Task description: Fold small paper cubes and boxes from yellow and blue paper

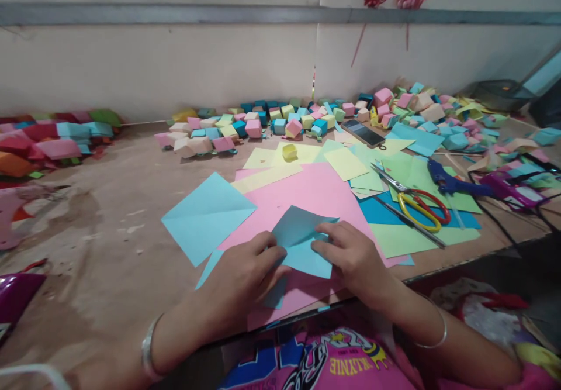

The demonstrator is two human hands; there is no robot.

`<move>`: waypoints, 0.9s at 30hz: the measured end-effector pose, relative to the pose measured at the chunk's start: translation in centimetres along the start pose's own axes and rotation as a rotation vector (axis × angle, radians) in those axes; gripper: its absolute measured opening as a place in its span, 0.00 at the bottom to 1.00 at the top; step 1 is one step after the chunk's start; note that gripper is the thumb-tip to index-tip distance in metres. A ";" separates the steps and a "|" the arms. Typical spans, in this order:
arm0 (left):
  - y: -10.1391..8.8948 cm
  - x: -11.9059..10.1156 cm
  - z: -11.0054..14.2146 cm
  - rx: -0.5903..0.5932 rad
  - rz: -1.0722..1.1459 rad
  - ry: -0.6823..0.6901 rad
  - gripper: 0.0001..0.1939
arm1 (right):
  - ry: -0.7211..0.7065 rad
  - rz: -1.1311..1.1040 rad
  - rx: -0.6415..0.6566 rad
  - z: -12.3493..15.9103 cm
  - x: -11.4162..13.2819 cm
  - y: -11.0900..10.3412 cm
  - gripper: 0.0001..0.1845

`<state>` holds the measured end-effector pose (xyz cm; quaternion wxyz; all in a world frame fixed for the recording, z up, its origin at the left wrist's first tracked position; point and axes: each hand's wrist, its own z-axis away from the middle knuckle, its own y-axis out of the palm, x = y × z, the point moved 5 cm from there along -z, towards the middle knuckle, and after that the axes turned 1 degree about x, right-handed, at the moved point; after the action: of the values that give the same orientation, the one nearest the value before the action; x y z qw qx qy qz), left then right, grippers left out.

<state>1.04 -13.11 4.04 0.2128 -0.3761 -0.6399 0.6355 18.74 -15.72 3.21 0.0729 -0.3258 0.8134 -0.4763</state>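
Observation:
Between my hands is a light blue sheet of paper (302,247) with a crease across its middle, its upper part bent up. My left hand (252,267) has its fingers curled at the sheet's left corner. At the right corner, the thumb and fingers of my right hand (350,255) pinch the paper. Under it lies a large pink sheet (333,188). To the left rests another light blue square (208,217) with a diagonal crease. A small yellow paper box (290,152) sits on pale yellow sheets beyond the pink one.
Scissors (412,194) and a pen (409,222) lie on coloured sheets to the right, near a blue glue gun (458,182). A phone (363,133) lies farther back. Many folded paper cubes (253,128) line the wall side. More paper pieces (56,138) are heaped at left.

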 end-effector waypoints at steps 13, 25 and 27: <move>-2.4 3.6 -2.3 -0.121 0.119 0.174 0.29 | 0.198 -0.266 -0.104 0.7 -2.9 -2.4 0.16; -3.0 10.7 -7.3 -0.388 1.145 -0.532 0.17 | 0.666 -1.228 0.037 -10.6 -10.3 1.7 0.19; -2.0 12.3 -7.8 -0.348 1.223 -0.593 0.15 | 0.744 -1.268 0.047 -11.5 -11.3 4.1 0.19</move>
<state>-1.22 1.42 4.29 -0.4297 -0.5080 -0.4372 0.6051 20.72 0.81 3.81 -0.4907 -0.5489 0.4292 -0.5232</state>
